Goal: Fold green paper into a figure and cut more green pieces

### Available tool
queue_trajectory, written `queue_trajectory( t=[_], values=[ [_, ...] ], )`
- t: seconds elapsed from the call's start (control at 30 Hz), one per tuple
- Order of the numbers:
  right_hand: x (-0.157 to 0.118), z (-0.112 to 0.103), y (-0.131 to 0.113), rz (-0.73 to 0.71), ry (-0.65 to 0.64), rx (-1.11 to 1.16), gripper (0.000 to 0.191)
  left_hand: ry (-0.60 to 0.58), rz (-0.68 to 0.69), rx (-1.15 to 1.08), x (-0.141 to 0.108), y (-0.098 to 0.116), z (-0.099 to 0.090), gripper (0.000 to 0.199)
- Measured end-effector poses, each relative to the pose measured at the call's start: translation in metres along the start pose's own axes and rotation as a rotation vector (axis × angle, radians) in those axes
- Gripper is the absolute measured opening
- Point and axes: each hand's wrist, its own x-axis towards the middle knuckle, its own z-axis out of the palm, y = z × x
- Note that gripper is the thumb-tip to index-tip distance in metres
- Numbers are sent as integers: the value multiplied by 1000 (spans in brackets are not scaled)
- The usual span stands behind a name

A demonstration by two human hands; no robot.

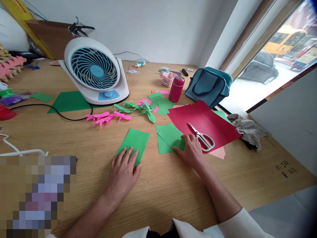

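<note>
My left hand (124,168) lies flat, fingers slightly spread, on the lower part of a green paper rectangle (137,141). Over to the right, my right hand (190,149) rests on the right edge of two overlapping green sheets (165,139), its thumb and fingers apart. White-handled scissors (207,141) lie beside that hand on a large red sheet (198,115), blades pointing up and left. Pink paper cutouts (105,118) and green paper cutouts (148,112) lie beyond my hands.
A white and blue fan (97,71) stands at the back left, its black cord (59,114) crossing the wooden table (158,195). A red bottle (176,88), a pink basket (168,79) and a teal bag (210,86) stand at the back right.
</note>
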Motion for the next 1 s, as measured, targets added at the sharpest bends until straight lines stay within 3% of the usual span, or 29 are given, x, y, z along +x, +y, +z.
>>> queue_trajectory(
  t=[0.1, 0.23, 0.37, 0.53, 0.73, 0.87, 1.0],
  values=[
    [-11, -3, -3, -115, -44, -9, 66, -2, -47, 20, 1, -2, -2, 43],
    [-18, -5, -8, -218, -124, -65, 51, -20, -113, 40, 1, -7, -5, 45],
    [-19, -3, -12, -212, -126, -117, 40, -27, -129, 21, 0, -13, -7, 46],
    [-18, -9, -12, -216, -98, -95, 45, 1, -89, -16, 2, -15, -11, 41],
    [0, -8, 7, -9, 7, -116, 54, 0, 104, -215, 18, 20, -10, 31],
    [12, -3, 14, 138, -30, -101, 53, -36, 180, -312, 33, 51, 0, 31],
    [15, -6, 17, 184, -84, 0, 38, -7, 203, -316, 34, 51, 10, 33]
  ],
)
